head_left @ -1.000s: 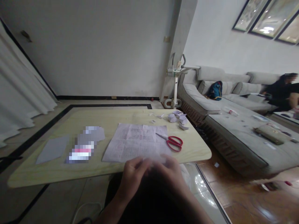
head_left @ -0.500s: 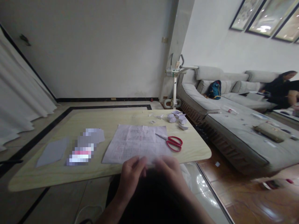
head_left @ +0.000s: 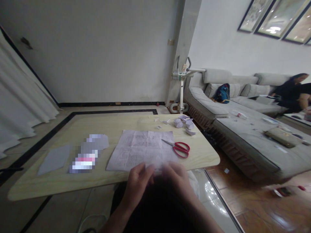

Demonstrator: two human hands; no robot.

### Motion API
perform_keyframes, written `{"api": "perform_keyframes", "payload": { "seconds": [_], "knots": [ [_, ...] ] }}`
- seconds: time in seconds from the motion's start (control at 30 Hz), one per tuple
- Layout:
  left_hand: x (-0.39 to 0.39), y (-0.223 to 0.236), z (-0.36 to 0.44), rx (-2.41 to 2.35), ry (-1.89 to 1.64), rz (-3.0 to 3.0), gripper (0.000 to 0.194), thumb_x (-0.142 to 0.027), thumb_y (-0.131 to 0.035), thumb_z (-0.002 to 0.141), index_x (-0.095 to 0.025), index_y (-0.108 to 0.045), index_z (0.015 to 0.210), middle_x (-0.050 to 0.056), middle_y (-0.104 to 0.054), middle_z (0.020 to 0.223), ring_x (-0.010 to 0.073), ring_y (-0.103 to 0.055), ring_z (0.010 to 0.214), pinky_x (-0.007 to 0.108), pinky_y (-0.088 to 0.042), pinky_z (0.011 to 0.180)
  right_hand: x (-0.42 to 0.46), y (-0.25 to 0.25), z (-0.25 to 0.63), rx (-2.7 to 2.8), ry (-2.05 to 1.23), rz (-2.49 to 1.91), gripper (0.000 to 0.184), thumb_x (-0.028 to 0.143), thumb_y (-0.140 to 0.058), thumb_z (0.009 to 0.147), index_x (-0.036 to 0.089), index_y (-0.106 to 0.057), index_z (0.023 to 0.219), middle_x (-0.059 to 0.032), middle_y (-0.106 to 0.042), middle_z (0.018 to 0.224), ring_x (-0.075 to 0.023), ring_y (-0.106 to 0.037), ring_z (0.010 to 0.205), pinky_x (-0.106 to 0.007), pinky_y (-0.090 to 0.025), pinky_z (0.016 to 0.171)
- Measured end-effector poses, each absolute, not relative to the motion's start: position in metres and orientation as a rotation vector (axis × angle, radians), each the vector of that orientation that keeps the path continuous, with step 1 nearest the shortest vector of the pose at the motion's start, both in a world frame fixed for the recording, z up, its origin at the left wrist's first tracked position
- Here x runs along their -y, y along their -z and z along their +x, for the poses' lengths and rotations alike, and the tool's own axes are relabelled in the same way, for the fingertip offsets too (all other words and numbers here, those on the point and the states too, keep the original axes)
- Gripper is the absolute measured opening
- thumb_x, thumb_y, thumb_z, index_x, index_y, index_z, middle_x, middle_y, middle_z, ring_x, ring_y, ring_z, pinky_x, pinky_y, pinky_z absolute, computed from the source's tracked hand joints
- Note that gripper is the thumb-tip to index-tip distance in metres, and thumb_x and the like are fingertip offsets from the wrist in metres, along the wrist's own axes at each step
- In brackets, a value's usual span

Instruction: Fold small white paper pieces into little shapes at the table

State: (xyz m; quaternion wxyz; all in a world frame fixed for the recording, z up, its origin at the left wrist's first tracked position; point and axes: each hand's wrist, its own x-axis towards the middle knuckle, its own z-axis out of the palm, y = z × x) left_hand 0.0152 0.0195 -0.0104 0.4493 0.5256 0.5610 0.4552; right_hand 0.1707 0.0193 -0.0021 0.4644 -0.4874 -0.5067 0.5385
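At the near edge of the table [head_left: 60,124], my left hand [head_left: 138,177] has its fingers curled in, thumb pressed toward the fingertips. Close beside it, my right hand [head_left: 177,174] is also closed, its fingertips smeared by motion. Whatever sits between the two hands is too small and blurred to make out. Just beyond them lies a creased sheet of paper [head_left: 143,147] with faint lines of writing. Red-handled scissors [head_left: 173,144] rest across its right side, blades toward the left.
Folded paper pieces [head_left: 178,123] sit at the table's far right corner, with small paper scraps [head_left: 166,121] beside them. On the left are a grey-white sheet [head_left: 53,158] and a pixelated item [head_left: 85,157]. A sofa [head_left: 245,139] stands right; a person [head_left: 289,94] sits beyond.
My hands moved slightly apart, then a little closer together again, staying at the table's near edge. The view shifted slightly. The scissors and papers have stayed put.
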Motion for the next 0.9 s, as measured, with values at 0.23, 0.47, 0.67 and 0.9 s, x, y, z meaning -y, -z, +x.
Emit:
{"api": "perform_keyframes", "payload": {
  "seconds": [0.23,0.47,0.67,0.9],
  "knots": [
    [-0.0182,0.0033,0.0178,-1.411,-1.074,1.321,0.027,-0.043,-0.063,0.077,-0.017,-0.066,0.069,-0.002,-0.06,0.051,0.0151,-0.057,0.049,0.023,-0.046,0.047,-0.021,0.0022,0.1699,1.24,-1.3,-1.199,0.038,0.046,-0.063,0.08,0.017,-0.052,0.058,0.0041,-0.045,0.054,-0.0115,-0.041,0.053,-0.023,-0.034,0.05],
    [-0.0179,0.006,0.0167,-1.464,-1.075,1.257,0.029,-0.043,-0.066,0.073,-0.016,-0.068,0.081,-0.003,-0.061,0.049,0.0165,-0.059,0.048,0.025,-0.049,0.049,-0.0231,-0.0005,0.173,1.228,-1.192,-1.185,0.026,0.037,-0.066,0.074,0.018,-0.057,0.059,0.0033,-0.05,0.054,-0.0126,-0.044,0.054,-0.023,-0.037,0.051],
    [-0.0158,0.0049,0.0172,-1.4,-1.098,1.269,0.028,-0.044,-0.065,0.075,-0.017,-0.067,0.073,-0.002,-0.06,0.05,0.0158,-0.058,0.049,0.024,-0.048,0.049,-0.0201,-0.0012,0.1728,1.214,-1.171,-1.151,0.027,0.033,-0.064,0.074,0.018,-0.053,0.055,0.0044,-0.046,0.052,-0.0115,-0.041,0.052,-0.022,-0.034,0.049],
    [-0.0171,0.0076,0.0169,-1.378,-1.149,1.271,0.027,-0.043,-0.064,0.077,-0.018,-0.064,0.069,-0.003,-0.058,0.05,0.0144,-0.056,0.048,0.022,-0.046,0.047,-0.0233,-0.0012,0.1712,1.229,-1.258,-1.131,0.026,0.038,-0.067,0.073,0.018,-0.056,0.062,0.0035,-0.051,0.058,-0.0128,-0.045,0.057,-0.023,-0.037,0.053]
  ]
}}
